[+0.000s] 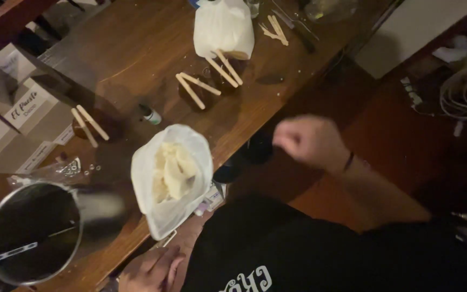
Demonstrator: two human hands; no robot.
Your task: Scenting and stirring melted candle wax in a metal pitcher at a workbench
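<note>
An open clear plastic bag [171,173] of pale waxy flakes stands on the wooden table [136,48] near its front edge. My left hand [149,270] lies at the table's edge just below the bag; I cannot tell if it grips anything. My right hand [309,140] is blurred and curled into a fist, off the table to the right of the bag, with a dark band on its wrist. Nothing shows in it. A round metal pot [33,232] with a dark inside sits left of the bag.
Three dark jars each carry a pair of wooden sticks [90,124] [198,89] [225,67]. A white bag [222,27], loose sticks [274,30] and a small bottle [149,114] lie farther back. Cardboard boxes [22,113] stand left, cables [466,92] right.
</note>
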